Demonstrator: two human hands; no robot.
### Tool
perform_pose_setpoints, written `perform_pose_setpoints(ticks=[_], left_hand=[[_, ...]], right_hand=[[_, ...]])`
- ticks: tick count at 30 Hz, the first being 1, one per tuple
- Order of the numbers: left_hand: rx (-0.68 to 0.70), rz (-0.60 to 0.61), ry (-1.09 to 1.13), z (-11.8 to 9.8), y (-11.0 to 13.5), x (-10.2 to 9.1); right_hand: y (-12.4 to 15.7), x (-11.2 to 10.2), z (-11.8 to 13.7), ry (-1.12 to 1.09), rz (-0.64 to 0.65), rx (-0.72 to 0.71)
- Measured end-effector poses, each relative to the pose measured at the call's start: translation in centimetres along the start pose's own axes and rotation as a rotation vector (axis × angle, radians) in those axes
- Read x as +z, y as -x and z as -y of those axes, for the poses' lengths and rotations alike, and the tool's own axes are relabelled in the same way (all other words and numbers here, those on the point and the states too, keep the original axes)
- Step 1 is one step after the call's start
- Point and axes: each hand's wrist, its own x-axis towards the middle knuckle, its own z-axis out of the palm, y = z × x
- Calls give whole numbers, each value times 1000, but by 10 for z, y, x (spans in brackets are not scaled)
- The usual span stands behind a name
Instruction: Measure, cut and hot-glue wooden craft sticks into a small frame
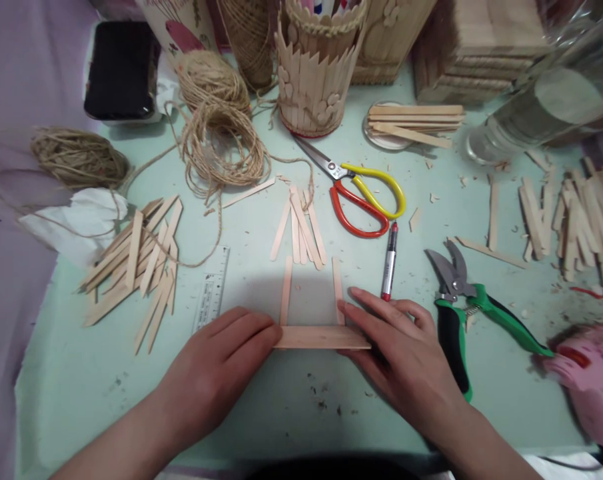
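Note:
A wide wooden craft stick lies crosswise at the front of the table. It rests over the lower ends of two narrow craft sticks, a left one and a right one, which point away from me. My left hand is closed at the wide stick's left end, its fingertips partly hidden. At the other end, my right hand has its thumb along the near edge and its index finger by the right narrow stick, gripping the corner between them. Beyond lie several loose narrow sticks.
Scissors, a red pen and green-handled pruning shears lie beyond and right of my right hand. Cut sticks and a ruler are left. Twine, a stick-covered pen holder and a glue gun stand around.

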Motion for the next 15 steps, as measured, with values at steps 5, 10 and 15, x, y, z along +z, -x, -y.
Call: perform_pose_setpoints(ticks=[5, 10, 15], left_hand=[[-25, 27, -19, -3, -1, -2], [-23, 39, -16, -3, 0, -3], [-15, 27, -15, -2, 0, -2]], right_hand=[[2, 1, -1, -1, -1, -25], [4, 2, -1, 2, 7, -23], [6, 4, -1, 10, -2, -41]])
